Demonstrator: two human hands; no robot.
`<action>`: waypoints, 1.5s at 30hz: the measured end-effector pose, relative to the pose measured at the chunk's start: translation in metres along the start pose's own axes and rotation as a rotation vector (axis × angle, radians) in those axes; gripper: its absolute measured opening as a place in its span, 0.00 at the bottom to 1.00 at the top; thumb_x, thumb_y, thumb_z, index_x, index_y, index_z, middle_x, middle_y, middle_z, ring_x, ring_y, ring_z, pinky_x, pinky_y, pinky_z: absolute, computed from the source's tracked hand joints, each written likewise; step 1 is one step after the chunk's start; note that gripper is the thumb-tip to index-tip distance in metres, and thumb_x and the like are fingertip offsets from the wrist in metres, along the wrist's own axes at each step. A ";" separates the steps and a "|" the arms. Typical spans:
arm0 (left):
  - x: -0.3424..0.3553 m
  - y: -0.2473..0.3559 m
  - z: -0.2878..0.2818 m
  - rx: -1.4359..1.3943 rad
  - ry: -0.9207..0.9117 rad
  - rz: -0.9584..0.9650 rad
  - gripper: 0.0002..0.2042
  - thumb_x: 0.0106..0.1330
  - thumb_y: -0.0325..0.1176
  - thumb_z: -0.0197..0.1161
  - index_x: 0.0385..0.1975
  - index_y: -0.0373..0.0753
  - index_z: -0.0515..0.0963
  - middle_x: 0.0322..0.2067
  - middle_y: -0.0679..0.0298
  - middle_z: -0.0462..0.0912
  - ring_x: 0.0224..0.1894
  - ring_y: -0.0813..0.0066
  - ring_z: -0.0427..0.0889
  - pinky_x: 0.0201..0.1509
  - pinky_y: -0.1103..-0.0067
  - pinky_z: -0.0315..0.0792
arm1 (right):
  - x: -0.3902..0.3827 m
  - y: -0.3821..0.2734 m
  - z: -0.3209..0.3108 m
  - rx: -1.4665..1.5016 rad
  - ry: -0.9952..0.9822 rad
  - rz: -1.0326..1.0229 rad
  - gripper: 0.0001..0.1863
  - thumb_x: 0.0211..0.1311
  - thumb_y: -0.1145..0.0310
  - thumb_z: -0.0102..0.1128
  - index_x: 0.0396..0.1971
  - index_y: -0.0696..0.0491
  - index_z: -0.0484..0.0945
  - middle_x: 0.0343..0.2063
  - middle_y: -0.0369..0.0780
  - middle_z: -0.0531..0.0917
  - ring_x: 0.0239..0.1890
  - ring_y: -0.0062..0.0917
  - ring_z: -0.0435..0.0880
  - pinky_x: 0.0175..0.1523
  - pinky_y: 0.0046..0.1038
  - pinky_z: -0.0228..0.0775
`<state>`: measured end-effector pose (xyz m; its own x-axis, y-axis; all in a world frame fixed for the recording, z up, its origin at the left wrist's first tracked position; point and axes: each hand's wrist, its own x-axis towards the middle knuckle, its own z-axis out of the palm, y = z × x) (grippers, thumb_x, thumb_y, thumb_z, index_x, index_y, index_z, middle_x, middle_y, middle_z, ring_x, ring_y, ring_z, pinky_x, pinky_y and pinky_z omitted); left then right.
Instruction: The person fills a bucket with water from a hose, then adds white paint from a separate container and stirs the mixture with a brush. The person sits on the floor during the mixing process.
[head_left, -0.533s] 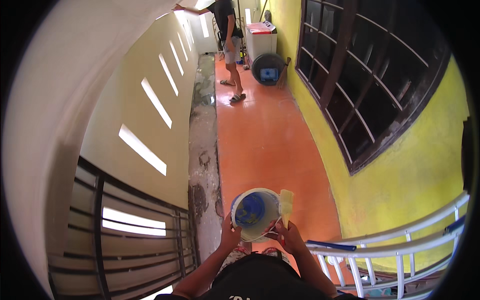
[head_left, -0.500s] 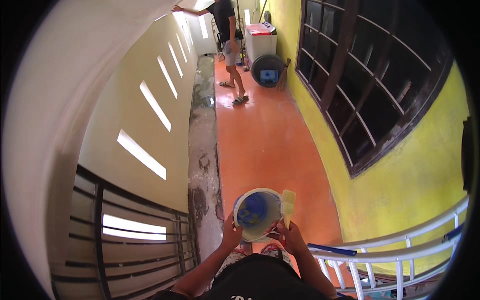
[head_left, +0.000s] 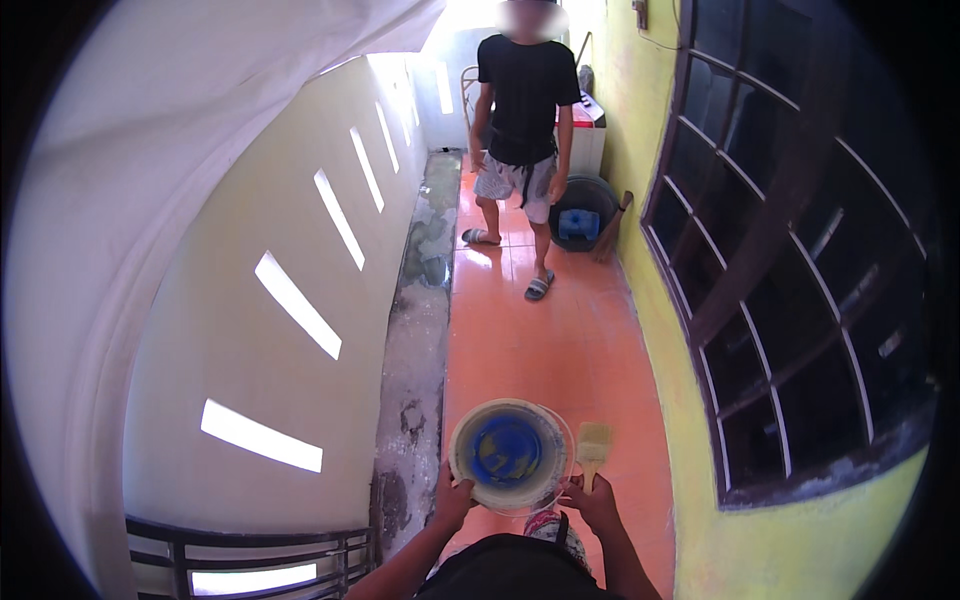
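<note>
Head view: left hand (head_left: 455,500) clasps round cream bucket (head_left: 550,455), right hand (head_left: 597,506) grips pale flat brush (head_left: 592,458)! Both lifted; bristles (head_left: 596,438) touch nothing.

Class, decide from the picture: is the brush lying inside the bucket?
No, the right hand holds the brush beside the bucket, outside its rim.

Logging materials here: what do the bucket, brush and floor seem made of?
Bucket: probably dull plastic, given its thick pale rim. Brush: matte bristles, fibre unclear; handle possibly wood, from its yellowish colour. Floor: likely glossy tile, showing reflections and joints.
</note>
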<state>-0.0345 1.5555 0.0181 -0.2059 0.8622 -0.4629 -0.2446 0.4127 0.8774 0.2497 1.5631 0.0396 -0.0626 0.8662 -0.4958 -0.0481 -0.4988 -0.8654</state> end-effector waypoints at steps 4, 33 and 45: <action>0.078 0.067 0.010 -0.085 0.111 -0.041 0.32 0.63 0.21 0.54 0.69 0.44 0.57 0.55 0.56 0.71 0.53 0.59 0.80 0.43 0.63 0.87 | 0.134 -0.067 0.007 -0.087 -0.164 0.001 0.18 0.67 0.69 0.64 0.51 0.64 0.73 0.46 0.46 0.81 0.46 0.30 0.85 0.47 0.32 0.86; 0.842 0.494 -0.158 -0.039 0.206 -0.083 0.29 0.68 0.27 0.53 0.70 0.46 0.56 0.61 0.58 0.69 0.59 0.65 0.75 0.55 0.59 0.80 | 0.924 -0.445 0.462 -0.301 -0.237 -0.260 0.20 0.60 0.67 0.70 0.48 0.62 0.76 0.34 0.37 0.83 0.34 0.18 0.81 0.43 0.24 0.75; 1.167 0.726 0.015 0.176 -0.065 -0.114 0.28 0.72 0.32 0.54 0.70 0.41 0.56 0.60 0.55 0.72 0.60 0.62 0.77 0.56 0.60 0.81 | 1.194 -0.691 0.382 -0.236 0.053 -0.293 0.20 0.55 0.66 0.71 0.43 0.62 0.77 0.32 0.42 0.84 0.35 0.24 0.83 0.42 0.29 0.76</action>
<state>-0.4379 2.8657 0.1171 -0.1231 0.8217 -0.5565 -0.0924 0.5489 0.8308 -0.1723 2.9302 0.0735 -0.0287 0.9745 -0.2226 0.1751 -0.2143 -0.9609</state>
